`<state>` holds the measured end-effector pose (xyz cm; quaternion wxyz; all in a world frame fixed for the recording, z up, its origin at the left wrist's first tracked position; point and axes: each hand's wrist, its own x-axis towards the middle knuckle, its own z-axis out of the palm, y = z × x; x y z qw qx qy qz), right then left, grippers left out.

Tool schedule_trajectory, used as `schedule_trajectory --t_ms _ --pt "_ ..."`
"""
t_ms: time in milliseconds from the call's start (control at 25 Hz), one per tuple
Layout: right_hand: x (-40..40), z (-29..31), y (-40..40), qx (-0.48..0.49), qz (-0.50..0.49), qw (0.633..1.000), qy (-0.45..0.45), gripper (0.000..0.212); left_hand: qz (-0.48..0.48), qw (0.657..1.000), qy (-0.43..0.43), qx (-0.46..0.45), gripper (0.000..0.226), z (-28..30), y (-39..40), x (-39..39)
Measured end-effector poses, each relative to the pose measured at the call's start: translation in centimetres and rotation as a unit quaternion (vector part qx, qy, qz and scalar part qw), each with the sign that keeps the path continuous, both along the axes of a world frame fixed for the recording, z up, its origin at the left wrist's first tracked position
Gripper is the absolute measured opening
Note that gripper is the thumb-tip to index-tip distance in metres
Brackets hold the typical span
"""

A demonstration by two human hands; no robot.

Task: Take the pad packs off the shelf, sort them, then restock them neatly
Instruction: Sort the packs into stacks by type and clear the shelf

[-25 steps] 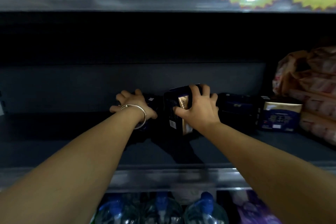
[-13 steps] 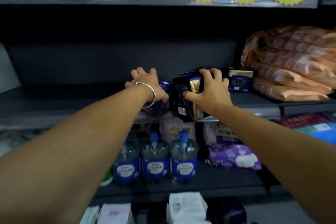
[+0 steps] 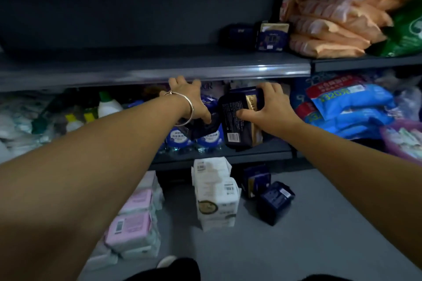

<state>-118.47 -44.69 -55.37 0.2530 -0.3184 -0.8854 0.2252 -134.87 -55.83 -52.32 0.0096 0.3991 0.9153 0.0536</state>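
Fingers of each hand, left and right, around a glossy, dark, boxy pad pack

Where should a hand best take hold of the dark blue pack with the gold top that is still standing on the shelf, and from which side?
Probably from the front, pinching the two narrow sides of the dark blue pack with the gold top. It stands upright facing out; another dark pack crowds its left and the orange packs its right, so a top grip also suits.
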Motion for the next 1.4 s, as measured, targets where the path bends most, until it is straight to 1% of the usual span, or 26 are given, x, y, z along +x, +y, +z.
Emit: schedule_trajectory --t_ms 160,320,440,600,680,720,840,880,1000,1120,1200,1280,1320,1360,1400 --pt "2.8 -4.3 2.6 -0.049 -0.004 0.998 -0.04 0.081 -0.026 0.996 -0.008 -0.087 0.095 -3.8 3.0 2.4" --pt "5.3 -7.9 5.7 -0.094 -0.039 0.991 -0.087 0.079 -0.037 0.992 -0.035 -0.113 0.095 -8.2 6.5 4.2" --pt "7.0 -11.2 8.5 -0.167 -0.098 0.975 -0.112 0.085 -0.061 0.989 -0.049 -0.128 0.095 -11.1 9.7 5.5" --pt "8.5 -16.2 11.4 -0.296 -0.177 0.933 -0.102 0.08 -0.117 0.979 -0.022 -0.163 0.094 -14.5 13.6 6.3" --pt "8.5 -19.1 12.6 -0.38 -0.201 0.901 -0.06 0.082 -0.146 0.971 0.008 -0.187 0.093 -16.1 15.5 6.2" --pt "8.4 -20.5 13.1 -0.417 -0.213 0.883 -0.033 0.078 -0.159 0.967 0.021 -0.197 0.093 -16.9 16.3 6.1" --pt "7.7 -23.5 14.1 -0.496 -0.236 0.835 0.027 0.041 -0.178 0.962 0.048 -0.204 0.091 -18.8 18.4 5.4" --pt "7.4 -24.3 14.3 -0.513 -0.24 0.823 0.036 0.036 -0.176 0.963 0.053 -0.198 0.091 -19.2 18.9 5.1" --pt "6.6 -26.4 14.4 -0.552 -0.236 0.797 0.063 0.04 -0.167 0.969 0.057 -0.175 0.091 -20.4 20.2 4.5" --pt "6.2 -27.7 13.9 -0.564 -0.239 0.79 0.023 0.039 -0.163 0.973 0.055 -0.151 0.09 -21.4 20.9 4.0" --pt "6.0 -27.7 13.6 -0.577 -0.233 0.783 0.016 0.036 -0.16 0.977 0.039 -0.131 0.09 -21.9 21.1 3.8" --pt "5.9 -27.4 13.9 -0.573 -0.234 0.786 0.01 0.033 -0.15 0.983 0.017 -0.106 0.09 -22.3 21.2 3.6" --pt "5.8 -27.3 14.0 -0.561 -0.236 0.793 0.001 0.033 -0.143 0.986 0.004 -0.09 0.091 -22.4 21.3 3.5" --pt "5.7 -27.1 14.1 -0.537 -0.234 0.81 -0.021 0.034 -0.136 0.988 -0.007 -0.076 0.091 -22.6 21.3 3.4" --pt "5.7 -26.9 14.2 -0.497 -0.227 0.835 -0.056 0.035 -0.132 0.989 -0.015 -0.064 0.091 -22.8 21.4 3.4"
